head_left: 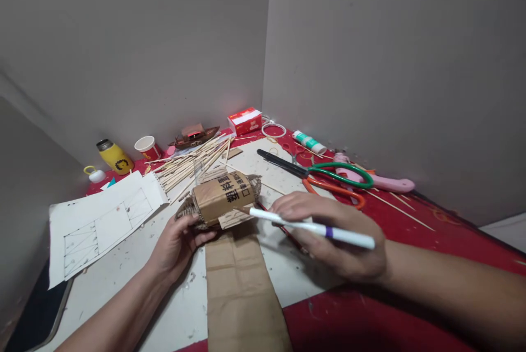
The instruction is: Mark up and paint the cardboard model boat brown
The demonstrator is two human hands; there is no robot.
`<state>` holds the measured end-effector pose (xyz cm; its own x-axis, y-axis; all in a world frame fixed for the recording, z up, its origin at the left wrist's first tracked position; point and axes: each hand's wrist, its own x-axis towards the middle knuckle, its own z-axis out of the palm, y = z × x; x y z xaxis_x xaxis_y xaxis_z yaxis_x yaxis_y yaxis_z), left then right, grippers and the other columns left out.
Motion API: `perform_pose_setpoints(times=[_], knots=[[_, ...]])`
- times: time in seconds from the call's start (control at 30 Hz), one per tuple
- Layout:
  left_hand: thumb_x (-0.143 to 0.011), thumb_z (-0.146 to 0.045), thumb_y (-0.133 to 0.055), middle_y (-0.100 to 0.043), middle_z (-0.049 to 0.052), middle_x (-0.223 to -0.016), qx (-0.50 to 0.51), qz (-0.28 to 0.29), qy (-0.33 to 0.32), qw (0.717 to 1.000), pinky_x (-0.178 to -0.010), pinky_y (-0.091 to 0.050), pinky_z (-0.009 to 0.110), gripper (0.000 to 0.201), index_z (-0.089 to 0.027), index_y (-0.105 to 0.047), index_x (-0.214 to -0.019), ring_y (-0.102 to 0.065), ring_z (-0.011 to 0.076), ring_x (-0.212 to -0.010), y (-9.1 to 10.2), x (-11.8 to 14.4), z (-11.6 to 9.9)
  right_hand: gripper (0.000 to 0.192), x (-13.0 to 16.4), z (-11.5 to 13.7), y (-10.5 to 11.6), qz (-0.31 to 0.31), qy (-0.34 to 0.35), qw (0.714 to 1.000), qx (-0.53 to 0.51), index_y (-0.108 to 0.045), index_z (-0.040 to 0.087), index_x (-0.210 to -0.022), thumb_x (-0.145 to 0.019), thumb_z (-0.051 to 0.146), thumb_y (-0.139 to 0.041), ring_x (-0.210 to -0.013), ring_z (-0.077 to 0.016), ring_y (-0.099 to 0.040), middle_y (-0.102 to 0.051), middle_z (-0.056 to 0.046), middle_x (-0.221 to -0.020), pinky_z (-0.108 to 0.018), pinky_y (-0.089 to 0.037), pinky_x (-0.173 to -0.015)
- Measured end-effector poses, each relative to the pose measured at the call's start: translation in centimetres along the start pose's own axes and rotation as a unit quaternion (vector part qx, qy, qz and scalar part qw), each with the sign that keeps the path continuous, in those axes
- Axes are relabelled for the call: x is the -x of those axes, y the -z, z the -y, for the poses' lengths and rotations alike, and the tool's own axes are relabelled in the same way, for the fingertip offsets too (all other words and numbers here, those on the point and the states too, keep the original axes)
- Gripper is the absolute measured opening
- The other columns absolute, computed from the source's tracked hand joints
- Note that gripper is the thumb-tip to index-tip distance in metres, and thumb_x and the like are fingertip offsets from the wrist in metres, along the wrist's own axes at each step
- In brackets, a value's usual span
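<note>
My left hand grips the near left side of a small cardboard model with printed black characters, held on a white work board. In my right hand is a white marker pen with a purple band; its tip points left and touches the model's right side. A long brown cardboard strip runs from under the model toward me.
A drawing sheet lies left. Behind the model are a pile of wooden sticks, a small boat model, a paper cup, a yellow bottle and a red box. Scissors, a glue tube and a pink tool lie right on the red table.
</note>
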<state>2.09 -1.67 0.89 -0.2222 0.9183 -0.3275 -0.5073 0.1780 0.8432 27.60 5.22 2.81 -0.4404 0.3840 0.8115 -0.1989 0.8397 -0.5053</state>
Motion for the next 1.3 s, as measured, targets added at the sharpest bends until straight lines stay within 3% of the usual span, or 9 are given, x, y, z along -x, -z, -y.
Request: perform_pose_setpoints(times=[0.1, 0.17, 0.27, 0.43, 0.67, 0.87, 1.17, 1.3], knots=[[-0.072, -0.016, -0.074, -0.077, 0.012, -0.084, -0.001, 0.018, 0.006, 1.0, -0.068, -0.064, 0.031, 0.009, -0.01, -0.075, -0.08, -0.073, 0.0209, -0.073, 0.1, 0.0, 0.1, 0.006, -0.5, -0.1, 0.3, -0.098, -0.15, 0.983, -0.05, -0.066, 0.026, -0.096, -0.092, 0.029, -0.064, -0.074, -0.0196, -0.072, -0.073, -0.005, -0.081, -0.033, -0.061, -0.065], [-0.072, -0.017, -0.075, -0.077, 0.012, -0.084, -0.005, 0.027, 0.007, 1.0, -0.068, -0.064, 0.03, 0.008, -0.011, -0.075, -0.078, -0.073, 0.0209, -0.073, 0.2, -0.1, 0.2, 0.014, -1.1, -0.3, 0.3, -0.113, -0.209, 0.967, -0.092, -0.065, 0.024, -0.087, -0.09, 0.037, -0.068, -0.061, -0.0159, -0.068, -0.072, -0.002, -0.07, -0.027, -0.057, -0.054], [-0.071, -0.019, -0.078, -0.077, 0.013, -0.087, -0.015, 0.033, 0.011, 0.999, -0.067, -0.064, 0.03, 0.011, -0.011, -0.076, -0.078, -0.074, 0.0215, -0.075, 0.2, -0.3, 0.3, 0.024, -1.9, -0.7, -0.1, -0.09, -0.28, 0.943, -0.156, -0.064, 0.02, -0.082, -0.086, 0.042, -0.071, -0.053, -0.0125, -0.065, -0.07, -0.001, -0.064, -0.022, -0.052, -0.046], [-0.07, -0.019, -0.079, -0.077, 0.014, -0.095, -0.031, 0.024, 0.012, 0.999, -0.067, -0.064, 0.031, 0.026, -0.011, -0.076, -0.094, -0.074, 0.0226, -0.078, -0.1, -0.4, 0.3, 0.028, -1.9, -1.9, -0.6, -0.052, -0.356, 0.905, -0.226, -0.061, 0.018, -0.081, -0.085, 0.043, -0.071, -0.051, -0.0099, -0.064, -0.072, -0.001, -0.066, -0.019, -0.049, -0.044], [-0.072, -0.02, -0.077, -0.077, 0.015, -0.095, -0.027, 0.014, 0.019, 0.999, -0.07, -0.065, 0.032, 0.023, -0.01, -0.076, -0.092, -0.075, 0.0247, -0.081, -0.1, -0.1, 0.3, 0.031, -1.9, -2.9, 0.7, -0.082, -0.361, 0.909, -0.192, -0.058, 0.018, -0.076, -0.081, 0.044, -0.075, -0.047, -0.0094, -0.062, -0.068, 0.001, -0.058, -0.018, -0.047, -0.043], [-0.073, -0.018, -0.074, -0.077, 0.013, -0.088, -0.014, -0.001, 0.015, 1.0, -0.07, -0.065, 0.032, 0.012, -0.011, -0.076, -0.082, -0.074, 0.0222, -0.078, 0.0, -0.3, 0.4, 0.029, -1.9, -3.0, 0.0, -0.09, -0.356, 0.9, -0.237, -0.06, 0.018, -0.079, -0.081, 0.042, -0.076, -0.051, -0.0108, -0.066, -0.071, 0.0, -0.062, -0.018, -0.05, -0.042], [-0.071, -0.023, -0.078, -0.077, 0.015, -0.094, -0.032, 0.018, 0.013, 0.999, -0.072, -0.064, 0.033, 0.025, -0.009, -0.076, -0.092, -0.074, 0.0246, -0.082, 0.0, -0.4, 0.5, 0.028, -1.9, -3.3, 0.1, -0.089, -0.36, 0.888, -0.271, -0.061, 0.017, -0.081, -0.081, 0.04, -0.077, -0.054, -0.0111, -0.068, -0.072, -0.001, -0.064, -0.016, -0.052, -0.042], [-0.072, -0.022, -0.079, -0.078, 0.013, -0.092, -0.035, 0.02, 0.009, 0.999, -0.071, -0.064, 0.032, 0.024, -0.01, -0.077, -0.093, -0.074, 0.0232, -0.081, -0.1, -0.3, 0.4, 0.027, -1.8, -3.3, 0.0, -0.059, -0.359, 0.889, -0.278, -0.062, 0.016, -0.084, -0.082, 0.04, -0.076, -0.057, -0.0124, -0.07, -0.072, -0.002, -0.067, -0.018, -0.054, -0.044]])
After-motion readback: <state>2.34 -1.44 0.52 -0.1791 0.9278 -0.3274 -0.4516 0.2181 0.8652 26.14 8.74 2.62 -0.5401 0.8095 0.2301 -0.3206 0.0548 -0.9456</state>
